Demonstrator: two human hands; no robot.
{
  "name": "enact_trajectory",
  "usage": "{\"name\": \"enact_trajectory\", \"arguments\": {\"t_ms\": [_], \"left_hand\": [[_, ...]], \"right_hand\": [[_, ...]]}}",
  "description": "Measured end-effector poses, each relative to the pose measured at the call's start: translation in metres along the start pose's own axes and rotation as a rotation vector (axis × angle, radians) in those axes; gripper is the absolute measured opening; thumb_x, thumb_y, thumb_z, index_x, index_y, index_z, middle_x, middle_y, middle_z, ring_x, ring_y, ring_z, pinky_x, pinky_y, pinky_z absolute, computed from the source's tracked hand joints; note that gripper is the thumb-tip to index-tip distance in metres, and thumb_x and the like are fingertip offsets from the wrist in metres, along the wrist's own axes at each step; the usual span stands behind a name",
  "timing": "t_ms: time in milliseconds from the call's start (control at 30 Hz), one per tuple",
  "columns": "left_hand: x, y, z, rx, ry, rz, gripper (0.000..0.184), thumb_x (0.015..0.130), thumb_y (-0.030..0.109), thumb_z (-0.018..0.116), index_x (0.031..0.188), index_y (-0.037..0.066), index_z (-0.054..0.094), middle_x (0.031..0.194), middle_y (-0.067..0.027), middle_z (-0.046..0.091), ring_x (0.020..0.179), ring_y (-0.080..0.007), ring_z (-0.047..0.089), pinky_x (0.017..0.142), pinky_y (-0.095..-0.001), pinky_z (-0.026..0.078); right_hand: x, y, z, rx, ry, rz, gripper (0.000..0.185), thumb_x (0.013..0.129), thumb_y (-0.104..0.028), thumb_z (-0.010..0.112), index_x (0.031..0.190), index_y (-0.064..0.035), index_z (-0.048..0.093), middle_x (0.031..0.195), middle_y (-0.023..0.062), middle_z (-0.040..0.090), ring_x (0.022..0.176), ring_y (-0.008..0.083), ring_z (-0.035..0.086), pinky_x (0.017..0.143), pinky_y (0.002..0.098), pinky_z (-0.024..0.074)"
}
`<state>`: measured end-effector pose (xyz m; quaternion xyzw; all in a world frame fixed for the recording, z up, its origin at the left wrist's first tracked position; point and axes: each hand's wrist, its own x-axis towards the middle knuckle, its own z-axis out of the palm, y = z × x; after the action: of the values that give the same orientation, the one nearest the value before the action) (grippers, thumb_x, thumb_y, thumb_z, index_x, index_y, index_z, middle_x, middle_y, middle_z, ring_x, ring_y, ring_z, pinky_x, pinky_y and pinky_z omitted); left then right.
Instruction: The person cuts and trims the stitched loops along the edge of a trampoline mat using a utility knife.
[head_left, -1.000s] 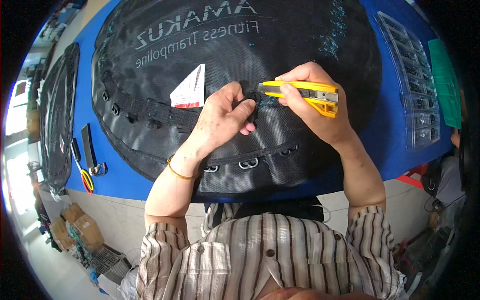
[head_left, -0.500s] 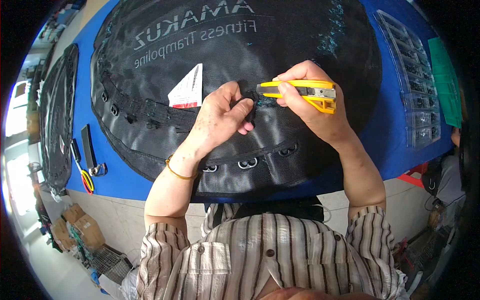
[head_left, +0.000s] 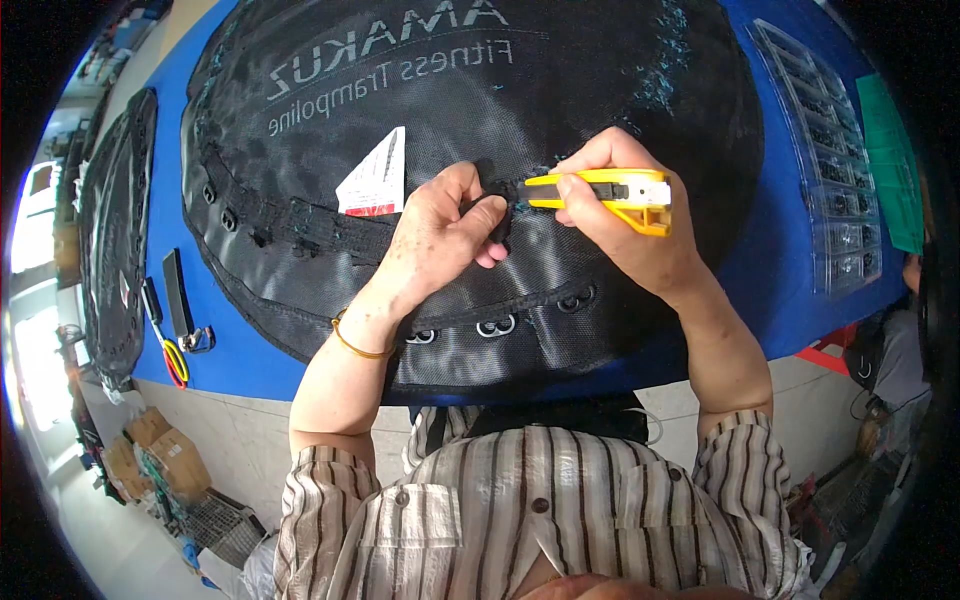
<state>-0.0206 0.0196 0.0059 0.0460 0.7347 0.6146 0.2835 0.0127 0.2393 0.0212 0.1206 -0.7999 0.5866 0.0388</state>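
A black trampoline mat [head_left: 580, 70] with pale mirror-reversed lettering lies on the blue table. Along its near side runs a black webbing strip [head_left: 345, 232] with loose teal threads. My left hand [head_left: 445, 220] pinches the end of this webbing between thumb and fingers. In my right hand [head_left: 630, 215] is a yellow utility knife [head_left: 600, 190], its tip pointing left at the webbing, close to my left thumb. The exact contact of the blade is too small to make out. A white label [head_left: 377, 182] with a red edge sticks out beside my left hand.
Scissors with red and yellow handles [head_left: 174, 362] and a dark bar-shaped tool [head_left: 178, 295] lie at the left. A second black mat [head_left: 115, 240] rests farther left. At the right stand a clear compartment box [head_left: 835, 175] and a green tray [head_left: 890, 160].
My right hand has moved the utility knife slightly right and down, and the knife has turned a little. My left hand stays in place on the webbing.
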Motion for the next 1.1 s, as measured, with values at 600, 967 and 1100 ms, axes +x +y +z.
{"name": "enact_trajectory", "arguments": {"t_ms": [600, 967, 1100], "left_hand": [[-0.001, 0.003, -0.001, -0.014, -0.004, -0.003, 0.019, 0.1, 0.011, 0.061, 0.088, 0.003, 0.049, 0.076, -0.002, 0.058, 0.062, -0.0113, 0.067, 0.052, -0.0221, 0.053], [0.002, -0.001, -0.001, -0.039, -0.005, -0.003, 0.018, 0.1, 0.011, 0.061, 0.089, 0.004, 0.048, 0.078, -0.0029, 0.058, 0.061, -0.0121, 0.067, 0.051, -0.0222, 0.053], [0.001, -0.001, -0.001, -0.037, -0.002, 0.006, 0.019, 0.1, 0.011, 0.06, 0.089, 0.004, 0.048, 0.078, -0.0028, 0.058, 0.061, -0.0122, 0.067, 0.051, -0.0222, 0.053]], "right_hand": [[0.003, 0.006, 0.007, 0.002, 0.103, -0.115, 0.01, 0.091, -0.005, 0.069, 0.096, -0.0048, 0.06, 0.089, 0.0039, 0.065, 0.083, 0.0108, 0.067, 0.072, 0.0252, 0.0539], [-0.001, 0.009, 0.009, 0.037, 0.074, -0.06, 0.011, 0.091, -0.006, 0.069, 0.098, -0.0051, 0.06, 0.088, 0.005, 0.066, 0.082, 0.011, 0.068, 0.072, 0.0252, 0.0537], [0.0, 0.01, 0.011, 0.034, 0.098, -0.039, 0.01, 0.091, -0.007, 0.068, 0.097, -0.0049, 0.06, 0.086, 0.0056, 0.067, 0.08, 0.0125, 0.07, 0.07, 0.0259, 0.0543]]}}
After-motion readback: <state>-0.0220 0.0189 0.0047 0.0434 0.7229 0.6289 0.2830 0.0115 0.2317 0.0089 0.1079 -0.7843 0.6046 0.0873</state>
